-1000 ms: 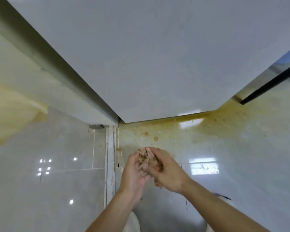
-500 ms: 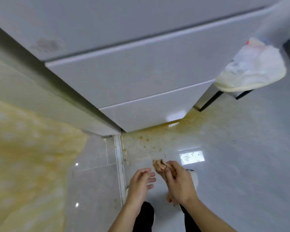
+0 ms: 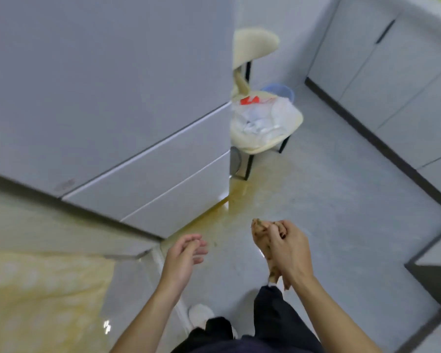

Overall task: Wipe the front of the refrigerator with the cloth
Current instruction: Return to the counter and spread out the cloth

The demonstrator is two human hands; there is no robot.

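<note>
Stained flooring [image 3: 265, 192] noted; refrigerator [image 3: 107, 85] risks being smeared by soiled cloth [image 3: 261, 238] gripped in right hand [image 3: 289, 250], left hand [image 3: 182, 258] slack, empty.

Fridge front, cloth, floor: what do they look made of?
Refrigerator front: smooth pale grey panel, soft sheen; painted metal or glass, unclear. Cloth: limp brown-stained fabric, bunched in the right hand. Floor: probably glazed tile; glossy, reflects light.

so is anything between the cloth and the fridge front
Nothing visible. The crumpled brown cloth in the right hand faces the pale grey refrigerator front across open air; the cream chair stands off to its side.
</note>
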